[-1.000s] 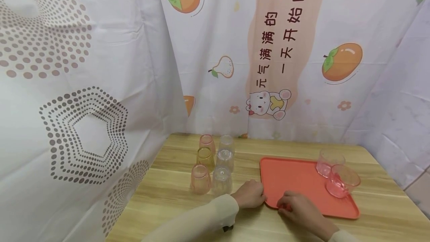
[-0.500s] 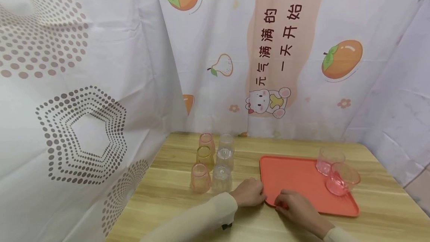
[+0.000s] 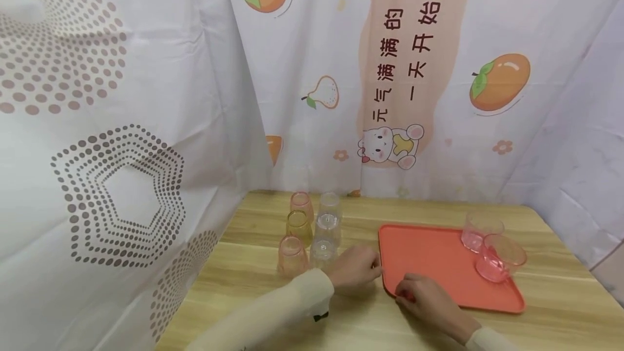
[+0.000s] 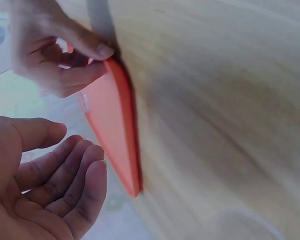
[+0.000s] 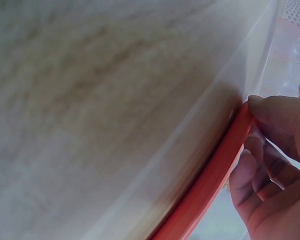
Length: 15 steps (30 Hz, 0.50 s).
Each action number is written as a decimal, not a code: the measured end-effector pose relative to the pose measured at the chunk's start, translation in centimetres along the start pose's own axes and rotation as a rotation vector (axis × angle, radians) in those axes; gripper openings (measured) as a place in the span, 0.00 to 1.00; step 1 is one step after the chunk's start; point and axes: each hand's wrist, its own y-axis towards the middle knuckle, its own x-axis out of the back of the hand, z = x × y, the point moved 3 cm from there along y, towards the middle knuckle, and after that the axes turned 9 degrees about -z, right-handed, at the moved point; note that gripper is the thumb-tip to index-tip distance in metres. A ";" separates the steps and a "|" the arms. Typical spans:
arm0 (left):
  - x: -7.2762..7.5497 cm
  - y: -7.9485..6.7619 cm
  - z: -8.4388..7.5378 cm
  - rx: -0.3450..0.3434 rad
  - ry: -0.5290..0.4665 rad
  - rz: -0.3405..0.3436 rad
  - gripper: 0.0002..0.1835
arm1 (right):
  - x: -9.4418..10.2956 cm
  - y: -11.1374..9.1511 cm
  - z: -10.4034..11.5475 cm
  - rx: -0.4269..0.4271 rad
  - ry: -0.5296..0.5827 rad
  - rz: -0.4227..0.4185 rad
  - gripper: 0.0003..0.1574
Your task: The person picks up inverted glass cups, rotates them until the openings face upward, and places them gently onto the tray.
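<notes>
A red tray [image 3: 424,248] lies on the wooden table in the head view. My right hand [image 3: 431,302] pinches its near left corner, thumb on the rim [image 5: 210,187] in the right wrist view. Beside the tray's left edge is my left hand [image 3: 355,267], its fingers loosely bent around nothing. The left wrist view shows that hand [image 4: 50,185] apart from the tray's edge. Two pink-tinted clear cups, one nearer [image 3: 502,259] and one farther [image 3: 481,229], stand at the tray's right end.
Left of the tray, several cups stand in two columns: a yellow one [image 3: 299,226], a near pink one [image 3: 292,258], a far pink one [image 3: 302,205] and clear ones [image 3: 327,229]. Printed curtains [image 3: 302,140] hang behind and beside the wooden table [image 3: 234,280].
My left hand has let go of the tray's left edge and drawn back a little to the left. The right hand keeps its hold; tray and cups look unmoved.
</notes>
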 end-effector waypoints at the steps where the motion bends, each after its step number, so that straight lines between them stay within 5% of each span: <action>1: 0.4 0.0 0.0 -0.006 -0.010 -0.002 0.14 | 0.0 0.0 0.1 -0.006 0.003 0.003 0.11; 15: 5.1 -0.4 2.1 -0.137 0.038 -0.040 0.08 | 0.1 0.4 0.4 -0.032 -0.020 0.013 0.10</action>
